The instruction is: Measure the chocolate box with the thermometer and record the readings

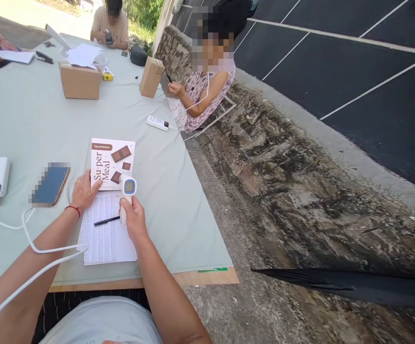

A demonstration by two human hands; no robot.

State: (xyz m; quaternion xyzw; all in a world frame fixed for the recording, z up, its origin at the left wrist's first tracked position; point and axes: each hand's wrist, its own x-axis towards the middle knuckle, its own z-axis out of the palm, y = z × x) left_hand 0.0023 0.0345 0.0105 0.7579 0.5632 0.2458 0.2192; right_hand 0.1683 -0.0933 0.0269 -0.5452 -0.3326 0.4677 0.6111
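The right hand (133, 220) gripped an upright thermometer (127, 190), apparently aimed at the box (112, 164) just beyond its fingers; the left hand (84, 190) lay flat, fingertips on the box's near edge.

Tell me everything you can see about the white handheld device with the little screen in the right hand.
The handheld device is white plastic by the look of it, pistol-shaped, with a small bluish-grey screen set in a blue-rimmed rounded head facing the camera. The right hand wraps its handle from below, holding it upright. Its head overlaps the lower right corner of the Su-per Meal box, pointing toward it; whether it touches the box cannot be told. No reading is legible.
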